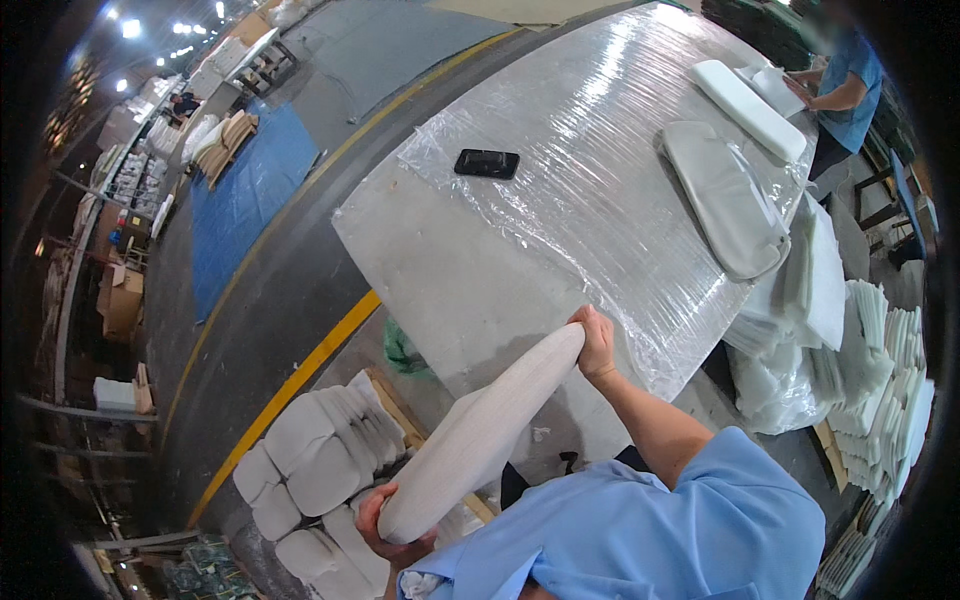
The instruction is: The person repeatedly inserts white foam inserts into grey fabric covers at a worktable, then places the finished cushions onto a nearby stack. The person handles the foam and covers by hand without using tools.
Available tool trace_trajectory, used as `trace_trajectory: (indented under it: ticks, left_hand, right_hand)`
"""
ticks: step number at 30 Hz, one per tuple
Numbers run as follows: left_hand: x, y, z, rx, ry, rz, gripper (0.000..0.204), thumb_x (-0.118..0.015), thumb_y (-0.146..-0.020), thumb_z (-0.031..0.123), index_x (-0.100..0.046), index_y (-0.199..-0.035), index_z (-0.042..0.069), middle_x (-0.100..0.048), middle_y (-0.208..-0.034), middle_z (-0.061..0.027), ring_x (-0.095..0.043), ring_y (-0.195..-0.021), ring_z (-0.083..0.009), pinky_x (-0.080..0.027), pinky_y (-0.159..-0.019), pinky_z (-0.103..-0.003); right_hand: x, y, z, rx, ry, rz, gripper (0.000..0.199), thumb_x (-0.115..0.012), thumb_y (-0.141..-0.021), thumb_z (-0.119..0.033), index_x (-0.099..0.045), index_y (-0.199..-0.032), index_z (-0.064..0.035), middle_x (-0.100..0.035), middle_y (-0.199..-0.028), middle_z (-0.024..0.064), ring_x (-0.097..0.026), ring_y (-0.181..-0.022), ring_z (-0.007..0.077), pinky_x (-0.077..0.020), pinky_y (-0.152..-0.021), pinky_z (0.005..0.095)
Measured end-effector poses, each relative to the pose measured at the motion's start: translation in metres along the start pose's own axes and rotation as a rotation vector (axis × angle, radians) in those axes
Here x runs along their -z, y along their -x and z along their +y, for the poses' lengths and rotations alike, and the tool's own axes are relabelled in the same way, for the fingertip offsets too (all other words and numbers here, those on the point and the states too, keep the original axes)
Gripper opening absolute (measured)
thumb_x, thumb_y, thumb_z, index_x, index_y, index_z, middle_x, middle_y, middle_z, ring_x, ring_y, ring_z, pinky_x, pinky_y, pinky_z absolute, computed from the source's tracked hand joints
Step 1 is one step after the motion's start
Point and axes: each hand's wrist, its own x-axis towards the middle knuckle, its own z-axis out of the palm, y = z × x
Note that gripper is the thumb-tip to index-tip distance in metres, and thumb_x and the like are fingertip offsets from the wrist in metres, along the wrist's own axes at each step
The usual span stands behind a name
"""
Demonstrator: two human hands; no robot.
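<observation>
Between my two hands I hold a long, light grey upholstered cushion (480,430), tilted over the near edge of the table. My left hand (392,522) grips its lower, near end, fingers wrapped around the edge. At the upper, far end my right hand (595,345) is closed on the other edge, close to the table's plastic-covered surface. The underside of the cushion is hidden from me. Below and left of it, several similar grey cushions (300,435) are stacked on a pallet.
A plastic-wrapped table (560,200) bears a black phone (487,164), a grey cushion (715,195) and a white foam piece (748,110). Another person (850,90) stands at its far right. Stacked white foam sheets (880,390) stand to the right. A yellow floor line (290,385) runs on the left.
</observation>
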Motion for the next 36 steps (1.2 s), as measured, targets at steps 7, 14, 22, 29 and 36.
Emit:
trace_trajectory:
  ticks: [7, 14, 22, 29, 36]
  left_hand:
    - [0.012, 0.032, -0.012, 0.364, 0.078, 0.057, 0.085, -0.079, -0.084, 0.043, -0.038, -0.143, -0.002, -0.05, -0.137, -0.0224, -0.055, -0.122, -0.0325, -0.045, -0.105, -0.046]
    - [-0.013, 0.038, -0.031, 0.913, 0.419, 0.255, 0.079, -0.063, -0.098, 0.016, -0.021, -0.163, 0.005, -0.04, -0.156, -0.021, -0.046, -0.138, -0.0328, -0.038, -0.115, -0.047]
    - [-0.042, 0.059, -0.029, 1.433, 0.945, -0.208, 0.05, -0.058, -0.104, 0.032, -0.049, -0.152, 0.023, -0.064, -0.137, -0.0102, -0.062, -0.12, -0.0318, -0.056, -0.093, -0.049]
    - [-0.1, 0.067, -0.005, 1.301, 0.997, -0.691, 0.053, -0.056, -0.105, 0.05, -0.058, -0.138, 0.009, -0.07, -0.115, -0.0204, -0.072, -0.093, -0.0352, -0.065, -0.077, -0.048]
    - [-0.121, 0.054, -0.002, 1.483, 1.255, -1.218, 0.068, -0.064, -0.103, 0.046, -0.044, -0.146, -0.002, -0.066, -0.123, -0.0236, -0.069, -0.111, -0.0313, -0.058, -0.096, -0.043]
  right_hand:
    - [-0.042, -0.011, 0.017, -0.09, -0.141, -0.009, 0.061, -0.039, -0.11, -0.047, -0.062, -0.082, 0.0013, -0.059, -0.073, 0.0074, -0.054, -0.075, 0.017, -0.0446, -0.072, 0.0351]
    - [-0.059, -0.024, 0.013, -0.273, 0.265, -0.376, 0.061, -0.037, -0.11, -0.051, -0.069, -0.115, 0.0015, -0.072, -0.11, 0.0168, -0.064, -0.107, 0.0282, -0.0474, -0.098, 0.0388]
    - [0.049, -0.099, -0.116, -0.515, -0.192, -0.857, 0.045, -0.043, -0.106, -0.035, -0.061, -0.139, -0.0094, -0.059, -0.143, 0.0096, -0.064, -0.113, 0.0292, -0.0526, -0.098, 0.0412]
    - [0.072, -0.104, -0.151, -0.145, -0.154, -0.805, 0.084, -0.065, -0.08, -0.017, -0.042, -0.161, -0.0166, -0.034, -0.165, 0.0155, -0.028, -0.154, 0.0334, -0.0241, -0.126, 0.0454]
    - [0.09, -0.121, -0.11, -0.082, 0.169, -0.596, 0.064, -0.07, -0.086, -0.017, -0.059, -0.149, -0.0209, -0.056, -0.15, 0.0141, -0.049, -0.141, 0.0289, -0.0365, -0.119, 0.0422]
